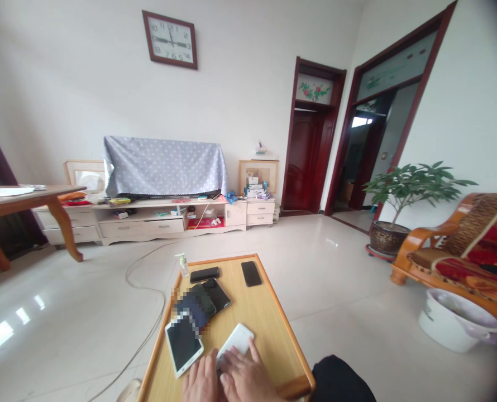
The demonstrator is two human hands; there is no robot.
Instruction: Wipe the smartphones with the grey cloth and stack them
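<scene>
The lower part of a white phone (pixel 240 336) is being covered by the right hand (pixel 251 377), one finger being spread apart by its right edge; whether the phone is being clamped cannot be told. The left hand (pixel 201 381), its fingers close together, is being held at the phone's lower left end; its contact and grip cannot be made out. The phone is being supported by a wooden table (pixel 269 335), with a white-framed phone (pixel 184 341) being borne to its left. Near the far edge, two black phones (pixel 204 274) (pixel 251 274) and a pump bottle (pixel 184 266) are being carried.
</scene>
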